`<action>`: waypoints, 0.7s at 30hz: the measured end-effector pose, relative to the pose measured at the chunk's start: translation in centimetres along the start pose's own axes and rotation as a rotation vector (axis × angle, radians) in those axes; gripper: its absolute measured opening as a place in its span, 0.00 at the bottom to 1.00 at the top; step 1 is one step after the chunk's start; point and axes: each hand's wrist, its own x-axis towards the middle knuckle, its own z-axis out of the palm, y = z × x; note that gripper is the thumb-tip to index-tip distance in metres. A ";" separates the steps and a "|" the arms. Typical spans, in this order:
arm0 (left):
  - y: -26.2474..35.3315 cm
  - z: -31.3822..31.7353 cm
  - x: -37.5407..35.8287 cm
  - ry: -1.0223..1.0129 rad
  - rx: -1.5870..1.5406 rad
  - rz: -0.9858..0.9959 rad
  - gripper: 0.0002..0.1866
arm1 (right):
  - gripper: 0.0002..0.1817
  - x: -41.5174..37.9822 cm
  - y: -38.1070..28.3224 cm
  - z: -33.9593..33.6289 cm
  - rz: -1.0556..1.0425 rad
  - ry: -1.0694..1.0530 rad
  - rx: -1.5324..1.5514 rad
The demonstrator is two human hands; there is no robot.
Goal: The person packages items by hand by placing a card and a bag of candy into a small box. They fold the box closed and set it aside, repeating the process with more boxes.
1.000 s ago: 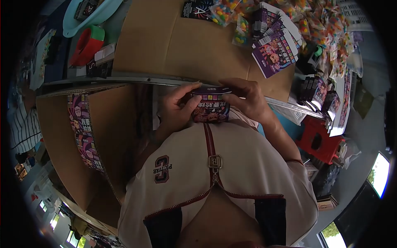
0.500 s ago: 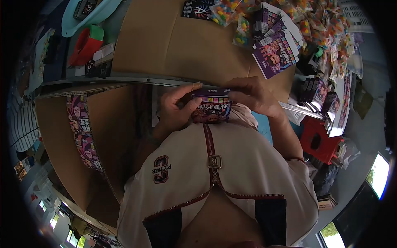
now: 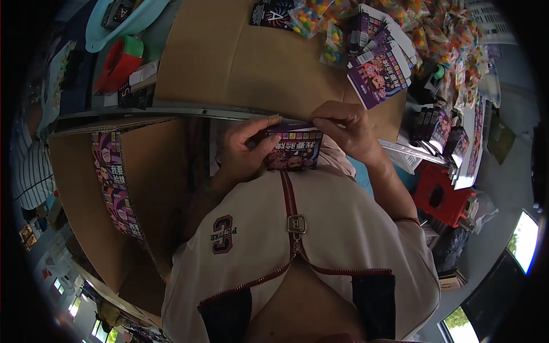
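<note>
A small purple printed card box (image 3: pixel 295 152) is held upright close to my chest, its front with colored squares and white characters facing up toward me. My left hand (image 3: pixel 245 150) grips the box's left side, thumb on the front face and fingers behind the top edge. At the top right corner, my right hand (image 3: pixel 350 130) pinches the edge of the lid flap between thumb and forefinger. What lies inside the box is hidden. Flat purple cartons (image 3: pixel 380 74) lie fanned out on the cardboard sheet (image 3: pixel 257 63) beyond my right hand.
Bags of colorful candy (image 3: pixel 452 51) are heaped at the far right. A large open carton (image 3: pixel 80 188) stands on my left, lined up with printed boxes (image 3: pixel 117 183). A tape roll (image 3: pixel 119 64), a blue basin (image 3: pixel 100 34) and a red stool (image 3: pixel 437 194) are around.
My right hand has drawn slightly up and its fingers have come together at the box's top right corner. The left hand keeps its hold on the box.
</note>
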 end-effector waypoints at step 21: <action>-0.7 -0.2 -1.1 -0.011 0.039 -0.064 0.18 | 0.15 -0.4 -1.7 0.1 0.137 -0.133 -0.168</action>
